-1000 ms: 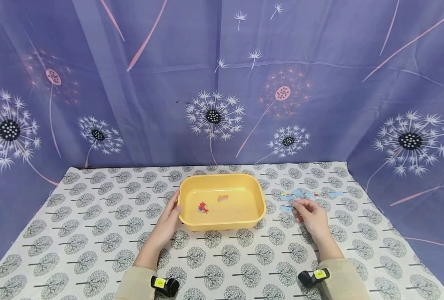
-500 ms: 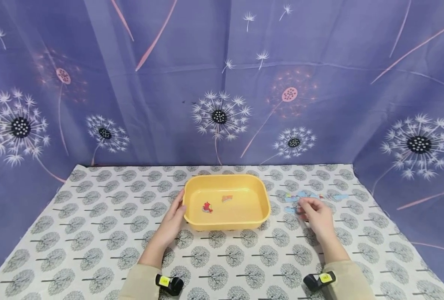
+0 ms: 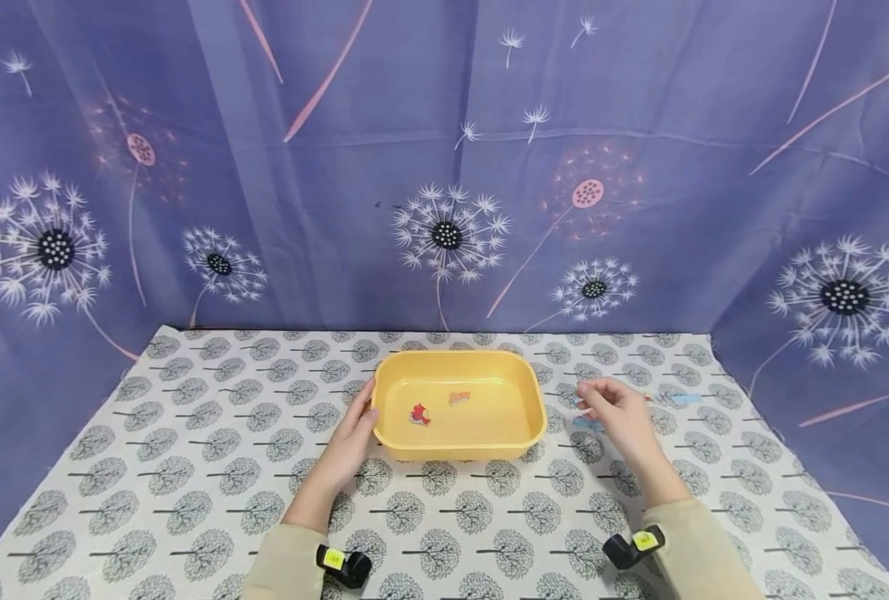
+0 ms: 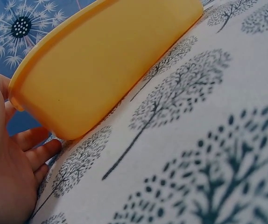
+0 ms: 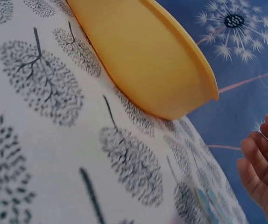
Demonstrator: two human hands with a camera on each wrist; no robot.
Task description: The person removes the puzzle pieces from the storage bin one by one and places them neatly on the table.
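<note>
At its left end, my left hand grips a yellow plastic basin, thumb at the rim and fingers behind and below. Inside lie a small red piece and a small orange piece. To the basin's right, my right hand hovers with bent fingers, thumb and fingertips close together. Whether something thin is between them cannot be made out. A flat light-blue piece lies partly under this hand; a second blue piece lies to its right. The hand hides the cloth behind it.
A white cloth with grey tree prints covers the table. Behind it hangs a blue-purple curtain with dandelion prints. Each wrist carries a black camera.
My right hand has shifted up and left, now covering pieces seen earlier in the row behind it. The left hand keeps its hold on the basin. The head view has turned slightly.
</note>
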